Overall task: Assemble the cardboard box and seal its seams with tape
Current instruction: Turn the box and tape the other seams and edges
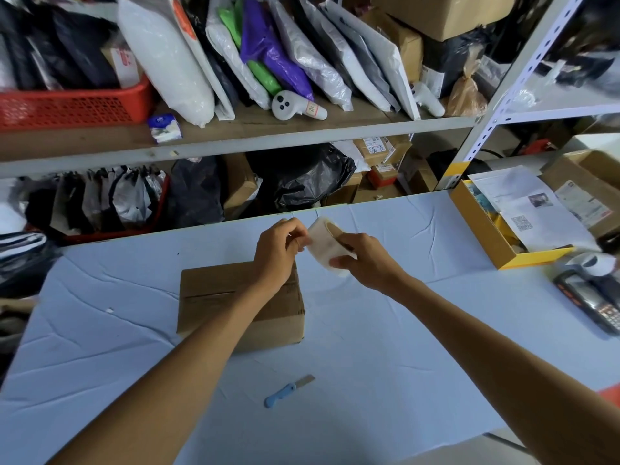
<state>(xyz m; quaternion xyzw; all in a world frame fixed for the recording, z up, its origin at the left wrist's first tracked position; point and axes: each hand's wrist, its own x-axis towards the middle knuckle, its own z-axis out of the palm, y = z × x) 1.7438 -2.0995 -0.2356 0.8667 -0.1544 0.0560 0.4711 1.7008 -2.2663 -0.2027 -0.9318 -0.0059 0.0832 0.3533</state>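
Grip, right hand [362,260]: fingers curl into the core of the tape roll [323,243] with the thumb under its outer face, holding it in the air just past the box's far right corner.
Grip, left hand [275,253]: fingertips pinch at the roll's left rim. Whether a free end is lifted is too small to tell.
Cardboard box [214,307]: sits on the table [419,347] under the left wrist, flaps folded down. The top seam shows as a dark slit, and no tape can be made out on it.
Step in hand: probably peeling the tape's end loose.
Doing it well: brace the roll firmly, lift the end squarely, and draw out enough to overhang the box's side before pressing it along the seam.
Knife [287,392]: blue-handled, lying on the table nearer the person, handy for the cut.
Risk: a skewed start makes the tape wrinkle or miss the slit.
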